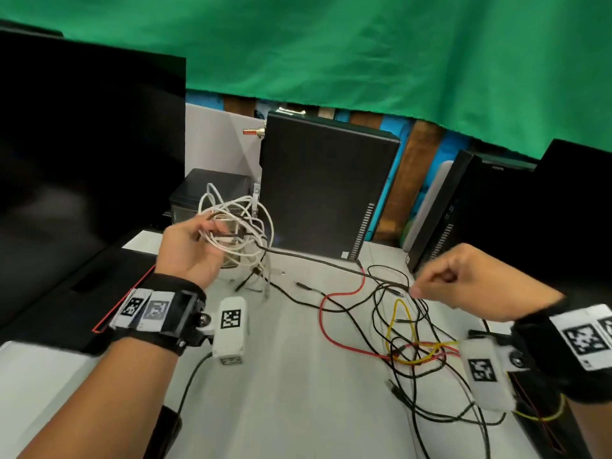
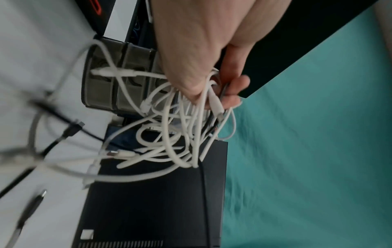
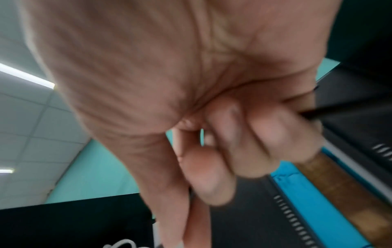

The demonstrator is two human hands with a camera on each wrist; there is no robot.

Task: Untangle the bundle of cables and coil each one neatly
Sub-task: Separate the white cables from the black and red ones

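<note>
My left hand (image 1: 195,250) is raised above the table and grips a tangled bundle of white cables (image 1: 243,226); the left wrist view shows the fingers (image 2: 229,94) curled round the white loops (image 2: 169,139). A black cable (image 1: 318,260) runs taut from that bundle to my right hand (image 1: 463,279), which pinches it between thumb and curled fingers. In the right wrist view the fingers (image 3: 265,142) are curled and the black cable (image 3: 314,114) leaves the fist. Loose red (image 1: 326,313), yellow (image 1: 402,326) and thin black cables (image 1: 427,385) lie tangled on the white table (image 1: 291,376).
An upright black computer case (image 1: 324,187) stands behind the cables, with a small black box (image 1: 212,187) to its left. A dark monitor (image 1: 82,144) fills the left, another black case (image 1: 463,207) the right. A green cloth (image 1: 331,44) hangs behind.
</note>
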